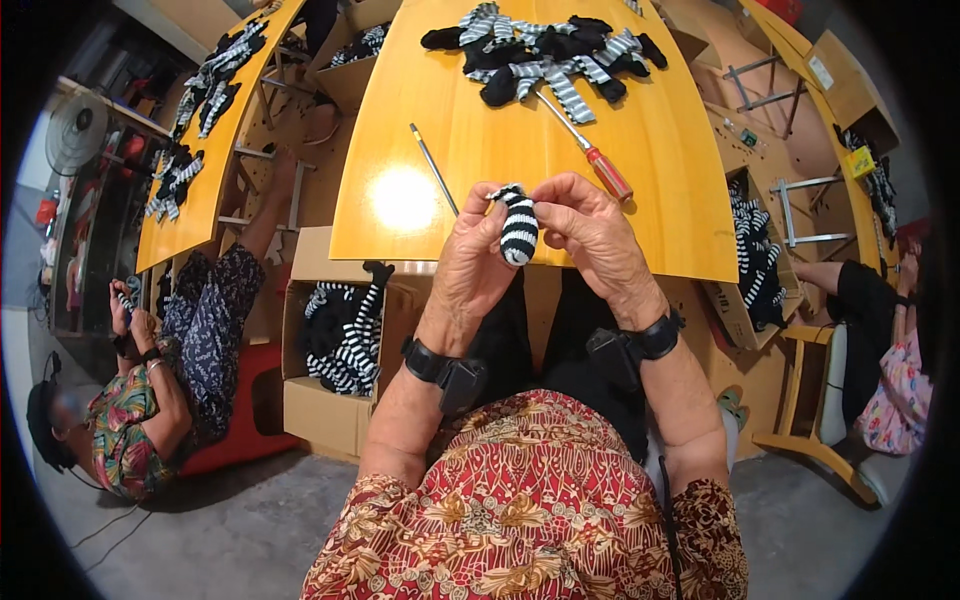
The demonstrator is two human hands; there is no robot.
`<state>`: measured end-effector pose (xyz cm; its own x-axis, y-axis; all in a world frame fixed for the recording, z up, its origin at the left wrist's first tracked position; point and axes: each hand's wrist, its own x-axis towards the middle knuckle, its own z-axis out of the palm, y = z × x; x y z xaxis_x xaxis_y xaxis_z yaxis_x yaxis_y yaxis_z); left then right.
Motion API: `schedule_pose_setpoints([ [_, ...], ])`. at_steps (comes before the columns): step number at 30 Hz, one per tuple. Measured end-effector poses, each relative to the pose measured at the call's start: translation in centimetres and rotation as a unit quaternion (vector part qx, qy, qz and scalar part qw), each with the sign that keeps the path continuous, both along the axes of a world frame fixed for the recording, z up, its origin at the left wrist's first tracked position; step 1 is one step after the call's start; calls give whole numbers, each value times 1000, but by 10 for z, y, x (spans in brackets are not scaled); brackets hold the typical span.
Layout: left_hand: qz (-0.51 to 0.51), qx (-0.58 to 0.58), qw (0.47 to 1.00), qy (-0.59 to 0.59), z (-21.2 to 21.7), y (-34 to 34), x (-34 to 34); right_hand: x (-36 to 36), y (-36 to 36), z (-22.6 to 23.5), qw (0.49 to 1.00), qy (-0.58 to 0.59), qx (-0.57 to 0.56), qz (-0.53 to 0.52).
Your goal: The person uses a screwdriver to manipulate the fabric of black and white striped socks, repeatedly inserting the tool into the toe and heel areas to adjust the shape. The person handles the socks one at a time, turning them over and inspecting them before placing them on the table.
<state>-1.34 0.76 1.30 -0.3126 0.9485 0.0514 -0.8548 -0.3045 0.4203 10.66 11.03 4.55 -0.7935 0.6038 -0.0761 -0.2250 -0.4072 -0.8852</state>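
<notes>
Two hands meet at the near edge of a yellow wooden table [640, 130], both closed around a small black-and-white striped sock [518, 226]. The left hand [472, 262] comes up from the lower edge with its back to the camera, wrist bent slightly inward, its fingers curled onto the sock's left side and thumb up near the top end. The right hand [596, 232] arches over from the other side — knuckles raised, fingertips pinching the sock's upper end. The sock hangs upright between them, rounded toe pointing down, just in front of the table's edge and above the person's lap. Each wrist carries a black strap with a small black unit.

On the table, a red-handled screwdriver [592, 158] lies just beyond the right hand, and a thin metal rod [433, 167] lies apart from the left. Further back sits a heap of striped socks [548, 52]. Below the table's left corner, a cardboard box [322, 412] holds more striped pieces. Other people sit at either side — one at the left by another table.
</notes>
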Motion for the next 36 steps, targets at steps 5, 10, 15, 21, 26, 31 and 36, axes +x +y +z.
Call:
schedule_pose_setpoints([
  [5, -12, -5, 999, 44, -4, 2, -6, 5, 12, -1, 996, -42, 39, 71],
  [10, -37, -16, 997, 69, -8, 0, -8, 15, 23, 5, 985, -74, 130, 88],
  [15, 0, -17, 997, 71, -5, 4, -5, 9, 14, 26, 979, -84, 179, 37],
  [21, 37, -38, 991, 125, -10, 1, -8, 6, 17, 16, 934, -114, 338, 34],
  [26, 37, -62, 984, 160, -8, 3, -4, 3, 11, 22, 913, -133, 386, -26],
  [31, 17, -30, 993, 111, 0, 2, -2, 4, 6, 23, 973, -123, 192, -37],
  [36, 27, -2, 999, 29, -7, 8, -2, 17, -4, 2, 985, -120, 125, -11],
])
